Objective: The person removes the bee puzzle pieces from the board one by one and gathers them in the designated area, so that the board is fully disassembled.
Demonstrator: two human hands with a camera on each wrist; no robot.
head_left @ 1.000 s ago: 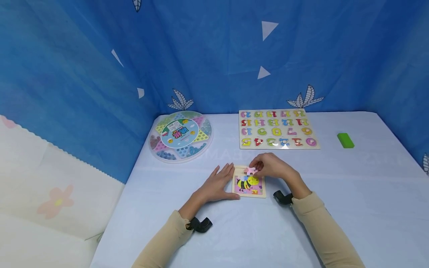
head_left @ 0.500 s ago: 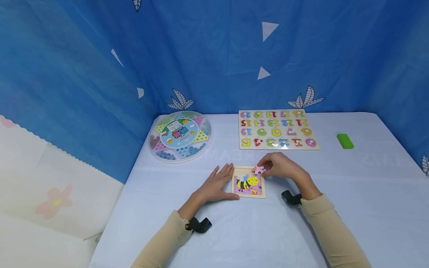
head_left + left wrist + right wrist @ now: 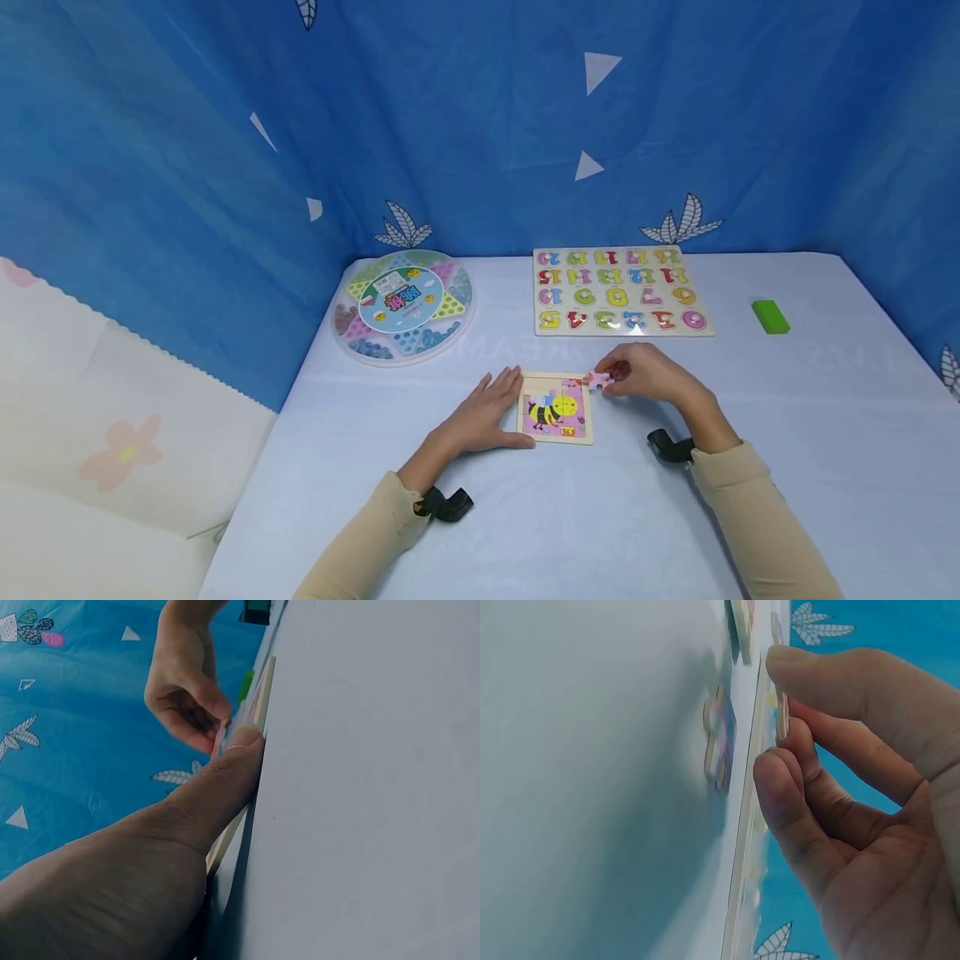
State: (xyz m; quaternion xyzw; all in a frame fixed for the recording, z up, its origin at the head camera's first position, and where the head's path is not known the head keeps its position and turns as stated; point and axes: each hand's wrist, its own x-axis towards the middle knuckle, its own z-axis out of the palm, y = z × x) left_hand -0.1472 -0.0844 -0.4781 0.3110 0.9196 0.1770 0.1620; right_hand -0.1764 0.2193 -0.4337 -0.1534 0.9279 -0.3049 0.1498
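A small wooden bee puzzle (image 3: 556, 413) lies on the table, with bare wood showing at its upper left. My left hand (image 3: 483, 414) rests along its left side, fingers extended. In the left wrist view, that thumb (image 3: 229, 761) touches the board's edge. Just beyond the upper right corner, my right hand (image 3: 648, 372) pinches a pink puzzle piece (image 3: 597, 381) between thumb and fingers. The right wrist view shows the held piece edge-on (image 3: 782, 716). Another puzzle piece (image 3: 718, 741) is visible there on the table, near the right hand.
A round marble board game (image 3: 405, 307) stands at the back left. Behind the puzzle lies a wooden number board (image 3: 622, 290), and a green block (image 3: 771, 317) is to its right. Blue cloth (image 3: 480, 125) hangs along the table's back edge.
My right hand has moved right with the pink puzzle piece, from over the puzzle to just past its upper right corner. More of the upper right pieces now show. The left hand has stayed still.
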